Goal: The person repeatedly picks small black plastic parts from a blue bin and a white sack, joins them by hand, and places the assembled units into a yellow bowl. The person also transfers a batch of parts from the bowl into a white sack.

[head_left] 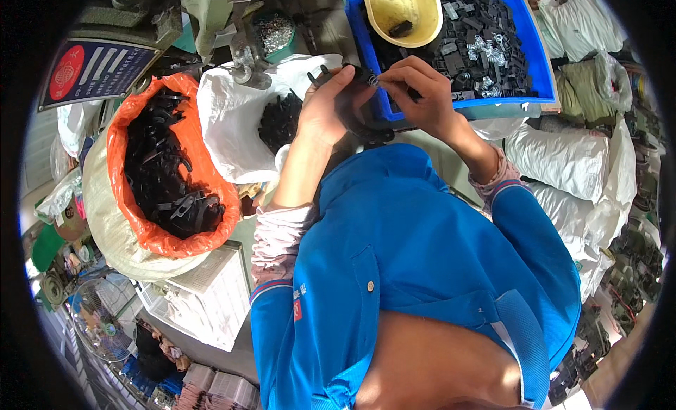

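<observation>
- Blue jacket (415, 269) fills the foreground.
- Left hand (325, 107) grips black plastic part (352, 79); right hand (419, 93) pinches small metal piece (373, 79) onto it, above blue bin (539, 65) edge.
- Orange-lined sack (211, 184) at left w/ black parts; white bag (225, 114) beside.
- Blue-red sign (95, 70) upper left.

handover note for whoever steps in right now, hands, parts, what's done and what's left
Left hand: grips a curved black plastic part in front of the blue jacket.
Right hand: fingertips pinch a small silvery piece against the top of that part.
Parts: blue bin ahead holds small black blocks and silvery hardware, with a yellow bowl in its corner. White bag and orange-lined sack to the left both hold black parts.
Done: cannot tell how many are finished, or which bag takes them.
Left: the piece looks not yet seated; many parts remain in both bags.
</observation>
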Demonstrator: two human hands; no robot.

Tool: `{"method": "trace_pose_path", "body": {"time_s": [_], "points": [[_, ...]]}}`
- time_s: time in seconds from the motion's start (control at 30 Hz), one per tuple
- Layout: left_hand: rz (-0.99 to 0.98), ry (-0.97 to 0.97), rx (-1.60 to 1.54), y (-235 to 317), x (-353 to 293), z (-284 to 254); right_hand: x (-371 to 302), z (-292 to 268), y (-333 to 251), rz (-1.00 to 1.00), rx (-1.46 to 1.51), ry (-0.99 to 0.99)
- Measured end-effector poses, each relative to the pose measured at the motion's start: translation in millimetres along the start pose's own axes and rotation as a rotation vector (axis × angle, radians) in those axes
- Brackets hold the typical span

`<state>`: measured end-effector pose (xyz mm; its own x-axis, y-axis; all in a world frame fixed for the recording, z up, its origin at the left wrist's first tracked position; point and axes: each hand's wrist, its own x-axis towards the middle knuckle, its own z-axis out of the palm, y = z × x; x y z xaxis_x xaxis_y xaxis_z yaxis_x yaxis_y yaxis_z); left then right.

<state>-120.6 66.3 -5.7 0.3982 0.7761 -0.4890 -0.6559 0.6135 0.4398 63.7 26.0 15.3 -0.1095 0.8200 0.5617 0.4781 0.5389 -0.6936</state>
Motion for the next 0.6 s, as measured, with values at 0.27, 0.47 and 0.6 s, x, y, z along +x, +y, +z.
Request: {"method": "trace_pose_path", "body": {"time_s": [0.27,0.47,0.6], "points": [[0.004,-0.025,0.097,10.3,-2.4,-7.3,7.3,13.6,10.5,-0.098,-0.063,-0.105],[-0.091,-0.107,0.252,31.4,-16.6,1.0,13.8,14.3,6.1,0.229,0.363,-0.374],[-0.102,-0.104,0.267,29.9,-11.6,-5.1,16.7,10.3,8.5,0.180,0.294,-0.389]]}}
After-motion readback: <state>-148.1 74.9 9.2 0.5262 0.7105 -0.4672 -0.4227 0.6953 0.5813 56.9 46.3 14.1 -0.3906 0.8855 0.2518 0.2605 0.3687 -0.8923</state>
